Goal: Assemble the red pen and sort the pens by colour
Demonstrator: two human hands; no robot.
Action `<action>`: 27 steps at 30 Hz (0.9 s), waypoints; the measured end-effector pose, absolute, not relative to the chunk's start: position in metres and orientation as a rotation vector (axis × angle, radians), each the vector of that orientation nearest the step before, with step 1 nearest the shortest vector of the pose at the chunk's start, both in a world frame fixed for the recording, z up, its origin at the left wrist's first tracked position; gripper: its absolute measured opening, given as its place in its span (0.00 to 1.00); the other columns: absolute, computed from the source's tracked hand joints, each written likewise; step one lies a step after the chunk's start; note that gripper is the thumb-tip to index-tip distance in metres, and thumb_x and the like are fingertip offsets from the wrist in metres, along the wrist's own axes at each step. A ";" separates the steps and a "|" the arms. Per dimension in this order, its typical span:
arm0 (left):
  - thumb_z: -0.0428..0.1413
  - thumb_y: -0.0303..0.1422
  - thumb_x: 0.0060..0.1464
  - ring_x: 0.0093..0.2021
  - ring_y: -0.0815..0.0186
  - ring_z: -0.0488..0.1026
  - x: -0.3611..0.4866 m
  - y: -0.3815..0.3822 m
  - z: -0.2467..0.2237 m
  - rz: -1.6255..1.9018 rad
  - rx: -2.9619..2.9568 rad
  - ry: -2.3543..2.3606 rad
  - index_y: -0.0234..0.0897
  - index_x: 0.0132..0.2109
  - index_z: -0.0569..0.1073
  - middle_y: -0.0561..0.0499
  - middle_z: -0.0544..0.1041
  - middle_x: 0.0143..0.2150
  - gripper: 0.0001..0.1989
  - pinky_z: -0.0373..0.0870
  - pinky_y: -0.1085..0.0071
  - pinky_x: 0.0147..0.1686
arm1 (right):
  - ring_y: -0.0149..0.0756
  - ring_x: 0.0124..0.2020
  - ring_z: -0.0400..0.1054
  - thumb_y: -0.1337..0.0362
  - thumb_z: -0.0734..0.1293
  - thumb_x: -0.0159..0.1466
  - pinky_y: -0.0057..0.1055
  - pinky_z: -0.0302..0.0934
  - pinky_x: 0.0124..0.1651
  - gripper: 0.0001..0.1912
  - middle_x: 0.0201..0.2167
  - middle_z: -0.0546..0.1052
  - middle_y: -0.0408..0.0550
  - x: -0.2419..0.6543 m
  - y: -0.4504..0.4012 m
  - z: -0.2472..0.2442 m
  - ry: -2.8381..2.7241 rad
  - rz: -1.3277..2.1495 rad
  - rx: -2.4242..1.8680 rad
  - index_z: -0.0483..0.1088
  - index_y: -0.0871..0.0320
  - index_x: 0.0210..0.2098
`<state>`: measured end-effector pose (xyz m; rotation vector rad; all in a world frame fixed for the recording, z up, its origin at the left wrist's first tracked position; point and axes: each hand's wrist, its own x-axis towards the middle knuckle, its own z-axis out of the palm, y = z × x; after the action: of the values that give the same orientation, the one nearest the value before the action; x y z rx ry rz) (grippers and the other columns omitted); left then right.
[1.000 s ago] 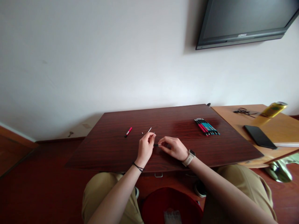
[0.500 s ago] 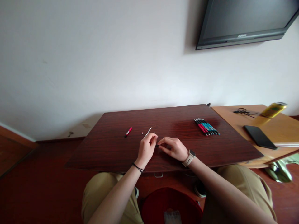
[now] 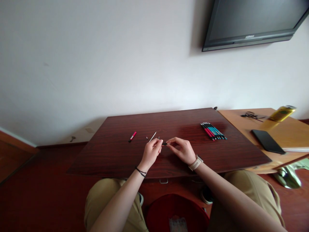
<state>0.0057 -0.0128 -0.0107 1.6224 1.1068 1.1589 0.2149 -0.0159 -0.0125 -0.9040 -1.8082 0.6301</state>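
Dark red-brown wood tops the table before me. Near its centre my left hand pinches and my right hand curls its fingertips, whether tight I cannot tell. Towards three o'clock lies a row of pens; towards nine, a short pink barrel; just beyond the left hand, a slim white rod points to one o'clock. Between my two hands is a black pen piece with a thin bright end: likely light, stiff and slippery, best held by the dark body, sparing the end, which might bend. Smallest, a pale bit lies towards ten o'clock.
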 end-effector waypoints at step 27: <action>0.62 0.43 0.66 0.38 0.65 0.77 0.003 -0.008 -0.013 1.181 1.611 0.976 0.39 0.57 0.75 0.44 0.81 0.50 0.19 0.74 0.71 0.35 | 0.44 0.36 0.84 0.51 0.74 0.70 0.36 0.78 0.39 0.11 0.36 0.87 0.48 0.217 -0.012 -0.016 -1.686 0.744 -0.933 0.81 0.52 0.44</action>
<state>0.0032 -0.0078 -0.0129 1.6111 0.9765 1.1813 0.2167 -0.0118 -0.0165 -0.9330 -1.6861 0.7439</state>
